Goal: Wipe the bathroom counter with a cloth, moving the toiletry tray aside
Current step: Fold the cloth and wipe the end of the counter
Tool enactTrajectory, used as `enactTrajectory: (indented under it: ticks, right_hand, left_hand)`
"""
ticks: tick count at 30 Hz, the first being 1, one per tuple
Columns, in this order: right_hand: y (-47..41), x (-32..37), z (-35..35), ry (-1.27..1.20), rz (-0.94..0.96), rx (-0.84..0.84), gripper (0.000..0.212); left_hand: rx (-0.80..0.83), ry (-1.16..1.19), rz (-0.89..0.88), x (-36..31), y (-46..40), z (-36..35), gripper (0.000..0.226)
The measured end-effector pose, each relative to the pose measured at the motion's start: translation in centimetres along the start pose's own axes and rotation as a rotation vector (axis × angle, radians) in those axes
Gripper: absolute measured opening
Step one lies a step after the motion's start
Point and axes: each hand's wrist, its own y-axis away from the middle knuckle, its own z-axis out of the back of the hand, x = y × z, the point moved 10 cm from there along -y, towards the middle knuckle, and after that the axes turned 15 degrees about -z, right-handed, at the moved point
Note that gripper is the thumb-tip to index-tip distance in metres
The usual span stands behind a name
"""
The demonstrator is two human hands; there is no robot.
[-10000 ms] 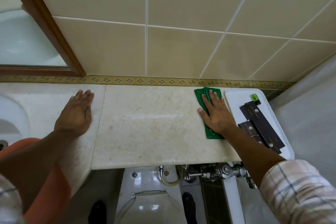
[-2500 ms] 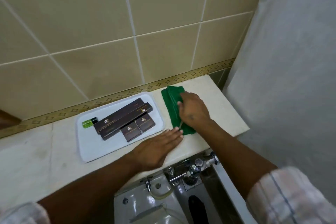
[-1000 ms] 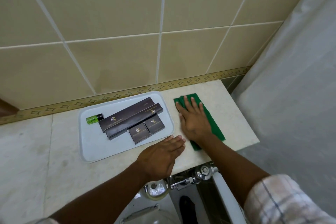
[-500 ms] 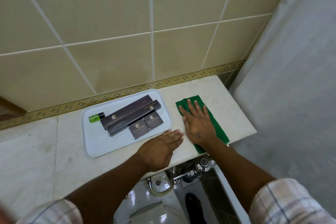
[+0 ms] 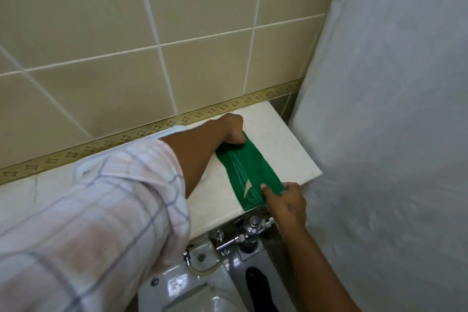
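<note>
A folded green cloth (image 5: 249, 172) lies on the pale marble counter (image 5: 286, 144) near its right end. My left hand (image 5: 231, 130) reaches across and grips the cloth's far end, fingers closed on it. At the counter's front edge my right hand (image 5: 287, 200) pinches the cloth's near end. The white toiletry tray (image 5: 83, 168) is almost wholly hidden behind my left sleeve; only a bit of its rim shows.
A tiled wall with a gold patterned border (image 5: 141, 134) backs the counter. A pale shower curtain (image 5: 392, 109) hangs just right of the counter's end. Below the front edge sit chrome flush valve fittings (image 5: 243, 233) and a white toilet (image 5: 192, 286).
My right hand has left its flat press on the cloth and now pinches its near end. My left hand came off the counter and crossed over to the cloth's far end, hiding the tray.
</note>
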Motion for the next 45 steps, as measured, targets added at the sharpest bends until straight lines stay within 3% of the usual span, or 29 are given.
enactTrajectory:
  ticks: [4,9,12,17,20,24,28,32,39,45]
  right_hand:
    - [-1.5,0.0,-0.9,0.024,-0.154,0.07,0.029]
    - [-1.1,1.5,0.6,-0.086,-0.103,0.079,0.029]
    - [-0.3,4.3,2.4,-0.248,-0.054,0.085,0.025]
    - [3.5,15.5,0.4,-0.321,0.169,0.218,0.027]
    - [9.7,24.0,-5.9,-0.178,0.395,0.394,0.037]
    - [23.9,29.7,-19.4,0.309,0.685,0.695,0.049]
    - [42.5,26.2,-32.9,0.804,1.033,0.941,0.033]
    - [54.2,17.0,-41.5,1.111,1.247,1.051,0.029]
    - [58.7,7.9,-47.2,1.199,1.315,1.081,0.037]
    - [58.7,5.0,-48.3,1.284,1.402,1.034,0.035]
  left_hand:
    - [0.083,0.038,0.045,0.7,-0.8,-0.4,0.022]
    - [0.021,0.211,0.006,0.6,1.1,1.2,0.028]
    - [-0.143,0.44,0.025,1.7,5.4,4.4,0.021]
    - [-0.496,0.803,0.198,6.8,18.8,6.9,0.011]
    - [-0.78,1.043,0.39,10.6,30.5,3.8,0.01]
    - [-1.167,1.514,0.665,10.6,45.9,-6.5,0.015]
    - [-1.546,1.877,0.751,7.4,55.9,-16.2,0.022]
    - [-1.779,1.967,0.912,5.5,61.7,-22.9,0.028]
    - [-1.848,1.983,1.187,4.9,65.7,-28.9,0.029]
    - [-1.614,1.98,1.258,5.3,66.0,-31.0,0.032]
